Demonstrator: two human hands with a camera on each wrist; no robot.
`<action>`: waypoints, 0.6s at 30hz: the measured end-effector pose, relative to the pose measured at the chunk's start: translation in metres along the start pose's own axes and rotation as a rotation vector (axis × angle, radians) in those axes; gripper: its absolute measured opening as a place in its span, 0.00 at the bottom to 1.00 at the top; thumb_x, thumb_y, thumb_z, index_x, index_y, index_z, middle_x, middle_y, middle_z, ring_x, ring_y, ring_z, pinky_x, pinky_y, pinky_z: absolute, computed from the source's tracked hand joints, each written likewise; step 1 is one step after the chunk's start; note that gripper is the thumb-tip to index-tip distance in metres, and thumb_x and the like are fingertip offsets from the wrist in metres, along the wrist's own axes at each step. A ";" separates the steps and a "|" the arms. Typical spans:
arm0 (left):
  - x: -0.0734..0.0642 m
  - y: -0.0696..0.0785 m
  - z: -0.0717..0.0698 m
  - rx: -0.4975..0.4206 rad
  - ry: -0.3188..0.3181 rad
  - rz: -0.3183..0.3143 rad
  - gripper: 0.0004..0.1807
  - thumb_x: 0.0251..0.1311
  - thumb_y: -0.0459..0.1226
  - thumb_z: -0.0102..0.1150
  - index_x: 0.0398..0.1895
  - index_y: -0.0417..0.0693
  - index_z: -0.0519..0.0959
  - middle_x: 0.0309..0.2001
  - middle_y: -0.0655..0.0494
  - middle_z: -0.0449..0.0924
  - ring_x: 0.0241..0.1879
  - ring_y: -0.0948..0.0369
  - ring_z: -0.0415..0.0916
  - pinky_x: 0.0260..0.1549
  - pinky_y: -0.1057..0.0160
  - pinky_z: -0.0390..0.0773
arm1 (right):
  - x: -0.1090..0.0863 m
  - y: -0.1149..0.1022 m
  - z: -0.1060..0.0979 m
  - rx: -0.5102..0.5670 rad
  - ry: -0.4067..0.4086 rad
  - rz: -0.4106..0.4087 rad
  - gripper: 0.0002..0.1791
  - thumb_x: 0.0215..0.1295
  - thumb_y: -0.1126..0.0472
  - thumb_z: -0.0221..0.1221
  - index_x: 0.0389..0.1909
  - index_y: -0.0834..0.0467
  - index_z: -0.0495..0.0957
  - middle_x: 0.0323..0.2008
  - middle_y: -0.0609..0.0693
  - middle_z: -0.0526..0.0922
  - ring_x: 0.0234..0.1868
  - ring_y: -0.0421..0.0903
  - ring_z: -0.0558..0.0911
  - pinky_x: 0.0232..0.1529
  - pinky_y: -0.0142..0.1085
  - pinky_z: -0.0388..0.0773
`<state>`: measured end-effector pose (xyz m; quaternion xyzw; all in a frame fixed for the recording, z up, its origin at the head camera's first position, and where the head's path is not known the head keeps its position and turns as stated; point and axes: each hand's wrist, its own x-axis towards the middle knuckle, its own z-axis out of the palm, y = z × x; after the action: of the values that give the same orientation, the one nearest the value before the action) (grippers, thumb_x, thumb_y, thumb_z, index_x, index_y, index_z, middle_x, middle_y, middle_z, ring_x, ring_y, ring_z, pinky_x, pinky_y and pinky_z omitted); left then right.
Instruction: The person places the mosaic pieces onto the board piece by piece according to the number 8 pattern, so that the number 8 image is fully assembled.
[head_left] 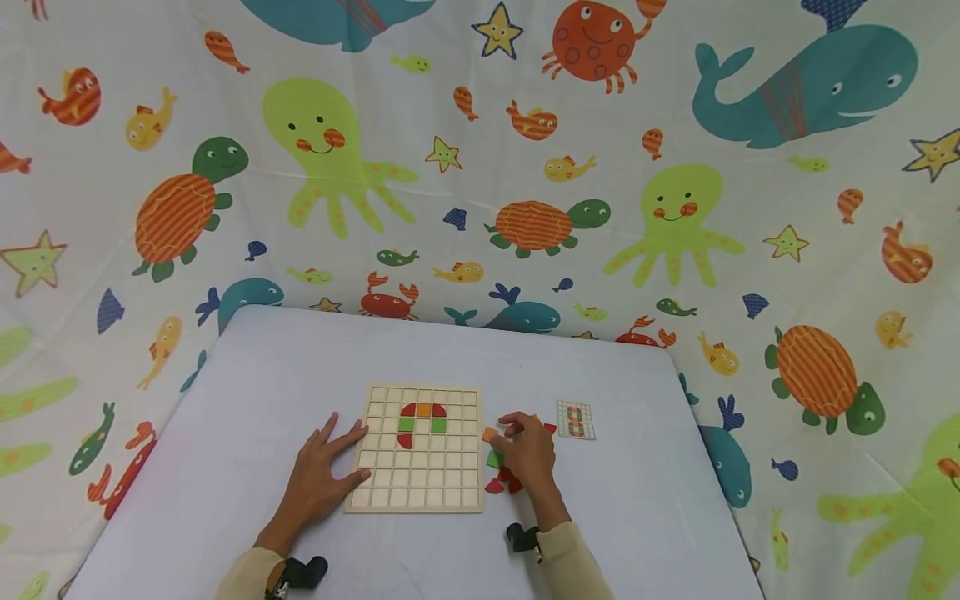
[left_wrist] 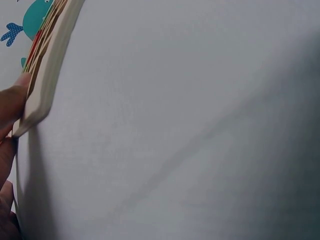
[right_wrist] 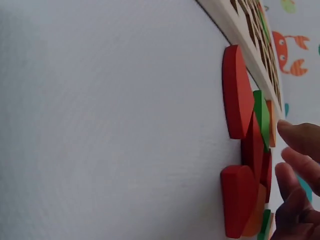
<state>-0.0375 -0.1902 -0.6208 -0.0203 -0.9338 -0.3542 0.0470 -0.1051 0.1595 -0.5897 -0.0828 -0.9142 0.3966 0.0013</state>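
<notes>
One board lies on the table, bearing six pieces: three red pieces, two green pieces and one orange piece. The left hand, fingers spread, touches the board's left edge; the right hand, fingers loosely bent and parted, hovers over loose pieces, partly hidden and uncountable, just off the right edge. One card lies beyond them, with wide table room past the board's far edge.

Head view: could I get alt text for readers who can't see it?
A person's left-hand grip touches the left edge of a wooden grid board bearing coloured tiles; the right-hand grip is over loose tiles beside it. Farther right lies a patterned card.
</notes>
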 end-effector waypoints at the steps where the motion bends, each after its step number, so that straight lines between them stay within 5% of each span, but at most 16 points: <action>1: 0.000 0.000 0.000 0.000 0.001 0.001 0.42 0.53 0.50 0.78 0.73 0.51 0.78 0.78 0.33 0.65 0.80 0.29 0.56 0.75 0.23 0.53 | 0.000 0.001 0.000 -0.017 -0.004 -0.003 0.13 0.58 0.57 0.78 0.43 0.49 0.89 0.31 0.44 0.82 0.32 0.42 0.77 0.29 0.36 0.71; 10: 0.000 0.001 -0.001 -0.004 0.004 0.007 0.41 0.54 0.50 0.78 0.73 0.51 0.78 0.78 0.32 0.65 0.79 0.29 0.56 0.75 0.23 0.53 | 0.001 0.002 0.003 -0.083 -0.027 -0.044 0.07 0.60 0.58 0.76 0.36 0.49 0.87 0.30 0.44 0.81 0.33 0.42 0.77 0.29 0.36 0.71; 18: -0.001 0.002 0.000 -0.006 0.014 0.011 0.41 0.53 0.49 0.79 0.72 0.50 0.78 0.78 0.32 0.66 0.79 0.29 0.56 0.74 0.22 0.54 | 0.000 -0.003 0.002 -0.029 -0.070 -0.037 0.10 0.64 0.63 0.73 0.39 0.48 0.81 0.34 0.45 0.82 0.33 0.43 0.76 0.30 0.35 0.72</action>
<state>-0.0360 -0.1886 -0.6192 -0.0231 -0.9322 -0.3568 0.0552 -0.1056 0.1560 -0.5890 -0.0519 -0.9207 0.3860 -0.0244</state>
